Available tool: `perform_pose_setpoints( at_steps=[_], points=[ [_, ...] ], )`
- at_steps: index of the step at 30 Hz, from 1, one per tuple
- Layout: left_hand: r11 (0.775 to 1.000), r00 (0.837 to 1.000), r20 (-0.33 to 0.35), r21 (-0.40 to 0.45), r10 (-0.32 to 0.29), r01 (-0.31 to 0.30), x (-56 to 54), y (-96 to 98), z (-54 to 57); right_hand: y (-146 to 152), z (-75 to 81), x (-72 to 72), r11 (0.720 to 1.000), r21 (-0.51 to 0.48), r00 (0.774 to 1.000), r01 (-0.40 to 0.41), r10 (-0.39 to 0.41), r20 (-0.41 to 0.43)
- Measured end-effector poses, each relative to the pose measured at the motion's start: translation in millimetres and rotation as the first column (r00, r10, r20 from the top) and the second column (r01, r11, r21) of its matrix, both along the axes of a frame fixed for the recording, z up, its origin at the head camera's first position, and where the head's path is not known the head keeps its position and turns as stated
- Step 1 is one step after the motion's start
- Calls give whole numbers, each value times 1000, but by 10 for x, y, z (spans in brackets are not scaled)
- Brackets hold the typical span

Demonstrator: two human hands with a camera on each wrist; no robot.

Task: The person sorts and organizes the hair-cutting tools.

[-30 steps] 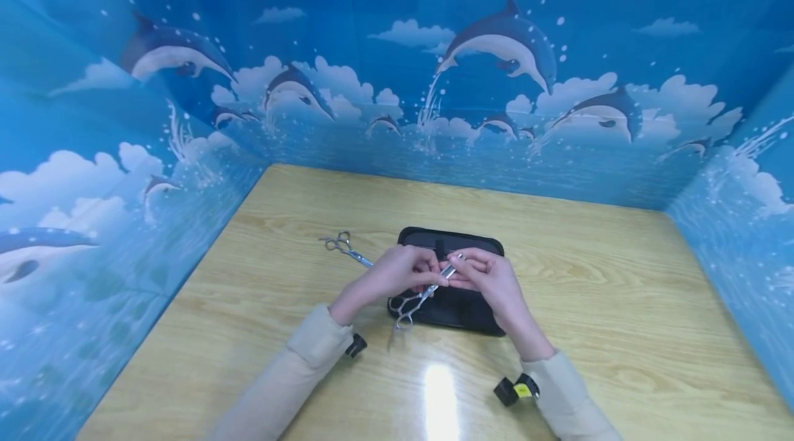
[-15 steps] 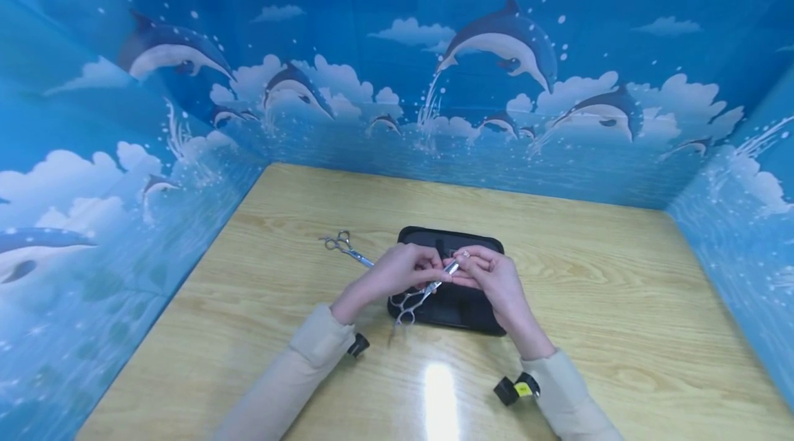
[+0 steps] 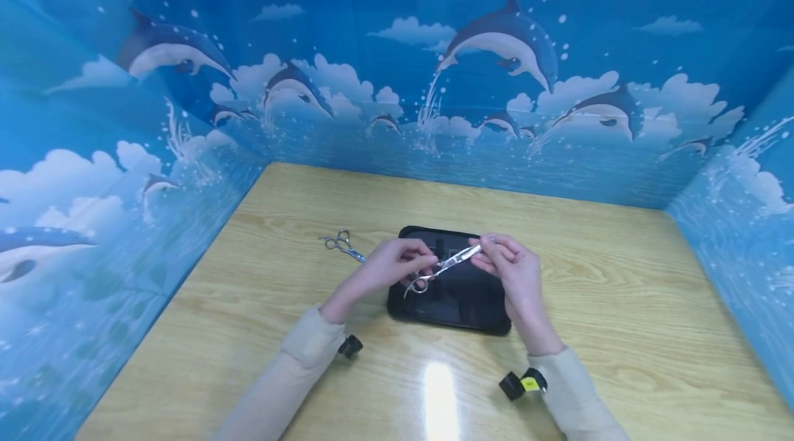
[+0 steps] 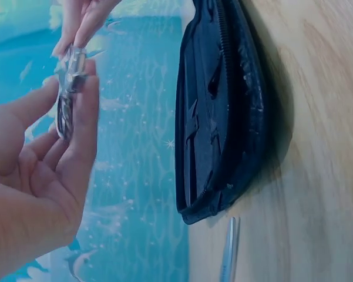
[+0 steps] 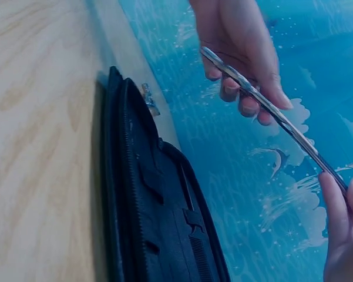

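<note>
A silver pair of hair scissors [image 3: 455,258] is held above an open black zip case [image 3: 459,303], its blades pointing up and to the right. My right hand [image 3: 511,269] pinches the blade end between thumb and fingers. Near the pivot and finger rings, my left hand [image 3: 397,265] holds the same scissors by thumb and fingertips. The right wrist view shows the scissors [image 5: 264,103] edge on, spanning both hands. On the table left of the case lies a second pair of scissors [image 3: 344,244], its blades partly hidden behind my left hand.
Straps and slots line the case [image 5: 158,217], and a comb-like toothed piece [image 5: 199,258] sits inside it. The wood-grain table [image 3: 620,303] is bounded by blue dolphin-printed sheets [image 3: 384,83] at the back and sides.
The scissors have swung to a flatter angle, their rings rising towards the case. My right hand has moved right and slightly up, the left slightly left, so more blade shows between them.
</note>
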State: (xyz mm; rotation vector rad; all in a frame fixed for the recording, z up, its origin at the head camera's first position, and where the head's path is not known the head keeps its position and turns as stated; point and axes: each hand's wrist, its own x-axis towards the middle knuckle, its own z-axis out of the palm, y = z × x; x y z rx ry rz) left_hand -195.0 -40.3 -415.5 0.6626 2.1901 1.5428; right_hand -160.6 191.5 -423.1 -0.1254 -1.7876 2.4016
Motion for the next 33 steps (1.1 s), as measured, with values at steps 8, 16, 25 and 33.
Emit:
perform_pose_setpoints(
  at_steps=[8,16,25,33],
  points=[
    [977,985,164,193,59,-91,-29,-96,-37,28,39,-24,976,-141,985,164,-170,-35],
    [916,946,294,323,140,-236,-20,19,-146,-47,24,15,977,-162,990,136,-141,-22],
    [879,923,338,362,185,-309,-21,-12,-115,-47,-2,18,989,-127,997,70,-68,19],
    [882,914,340,330,221,-336,-37,-51,-93,-43,-33,-2,994,-102,999,35,-34,11]
  ],
)
